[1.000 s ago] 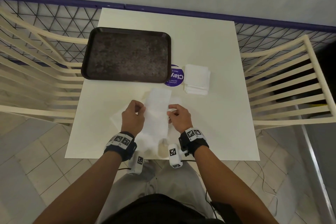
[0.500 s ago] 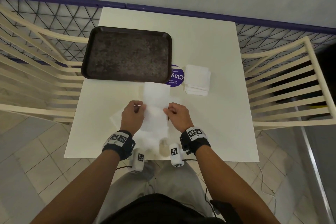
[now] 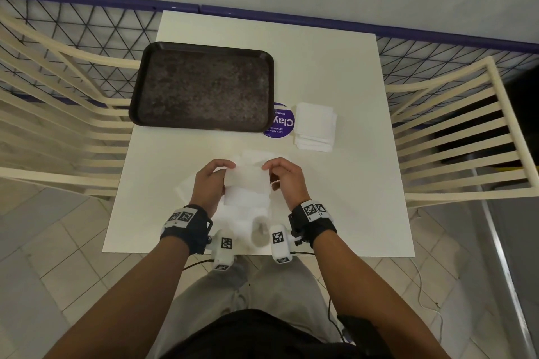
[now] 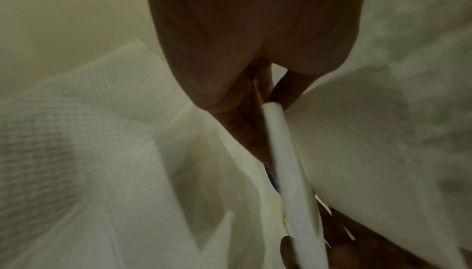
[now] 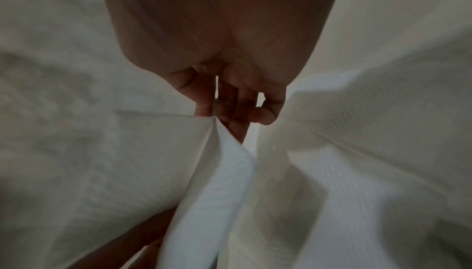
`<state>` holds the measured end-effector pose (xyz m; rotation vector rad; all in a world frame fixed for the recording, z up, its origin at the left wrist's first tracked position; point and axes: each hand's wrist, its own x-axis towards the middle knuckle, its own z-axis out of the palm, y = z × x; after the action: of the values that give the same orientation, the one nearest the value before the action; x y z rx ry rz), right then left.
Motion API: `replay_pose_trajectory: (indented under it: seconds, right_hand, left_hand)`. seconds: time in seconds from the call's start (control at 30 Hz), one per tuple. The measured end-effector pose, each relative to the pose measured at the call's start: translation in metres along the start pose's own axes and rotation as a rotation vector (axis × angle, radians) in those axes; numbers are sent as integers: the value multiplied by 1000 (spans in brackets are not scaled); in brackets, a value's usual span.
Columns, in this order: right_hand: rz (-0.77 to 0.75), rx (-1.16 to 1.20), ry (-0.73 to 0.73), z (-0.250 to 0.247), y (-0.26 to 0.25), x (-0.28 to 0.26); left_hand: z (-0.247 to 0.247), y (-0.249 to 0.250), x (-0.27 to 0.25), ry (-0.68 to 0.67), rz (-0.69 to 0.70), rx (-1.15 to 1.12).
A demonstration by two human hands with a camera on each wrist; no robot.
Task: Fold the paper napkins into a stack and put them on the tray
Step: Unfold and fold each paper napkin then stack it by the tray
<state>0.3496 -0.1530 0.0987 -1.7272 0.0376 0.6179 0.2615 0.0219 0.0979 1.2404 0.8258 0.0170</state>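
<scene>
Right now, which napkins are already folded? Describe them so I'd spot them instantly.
Start at the dark tray on the white table. Right of it lies a purple sticker, then the folded stack: neat and squared, unlike the loose napkins by the hands.

white napkin (image 3: 247, 183), speckled brown tray (image 3: 204, 87)

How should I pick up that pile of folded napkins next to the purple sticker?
Probably from above, fingers down the left and right sides of the folded napkin stack, squeezing all layers together. It lies flat on the table, its lower layers fanned out toward you, so a top-only pinch would likely lift just one napkin.
</scene>
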Motion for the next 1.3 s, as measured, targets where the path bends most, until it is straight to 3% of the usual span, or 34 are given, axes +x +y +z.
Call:
replay_pose_trajectory:
  seconds: [0.17,0.53,0.87,0.97,1.1,1.3]
  right_hand:
    - [-32,-42,-13,-1,6,4]
    - [-154,-334,-40,7,-1,9]
    - [-33,-310,-86,-9,-1,9]
    - [-78,-346,-22,-21,-17,20]
    - [-101,-338,186,-62,-39,67]
    - [-6,-415,319,-132,-63,143]
  left_hand:
    - [0,-1,4,20,-29,-7]
    - [1,-10,9,6,224,341]
    - [19,0,11,145,471,513]
    - [27,-1,14,159,418,569]
    - [28,-6,19,94,264,579]
    - [10,-28,26,48,116,803]
